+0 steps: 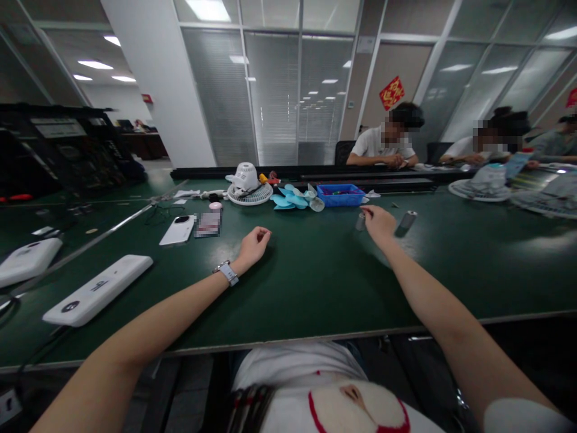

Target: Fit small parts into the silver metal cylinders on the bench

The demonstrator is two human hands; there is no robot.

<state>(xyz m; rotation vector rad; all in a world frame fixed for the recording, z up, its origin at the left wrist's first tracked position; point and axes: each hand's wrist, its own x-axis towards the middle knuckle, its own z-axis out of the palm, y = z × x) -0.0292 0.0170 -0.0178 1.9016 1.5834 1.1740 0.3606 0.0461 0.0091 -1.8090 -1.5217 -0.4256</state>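
Note:
My left hand (253,246) rests on the green table with its fingers curled inward. Nothing shows between them, and a watch is on that wrist. Farther right, my right hand (380,225) reaches forward, its fingertips pinched at the top of a small grey cylinder (360,223). That cylinder looks upright, and its upper end is partly covered by the fingers. Just right of the right hand is a second grey cylinder (408,221), like a battery in shape.
Along the back are a white fan body (246,178) on a round grille, light-blue fan blades (289,198) and a blue basket (341,195). Left lie a white phone (177,231) and a long white device (99,290). Several people (383,147) sit across the table.

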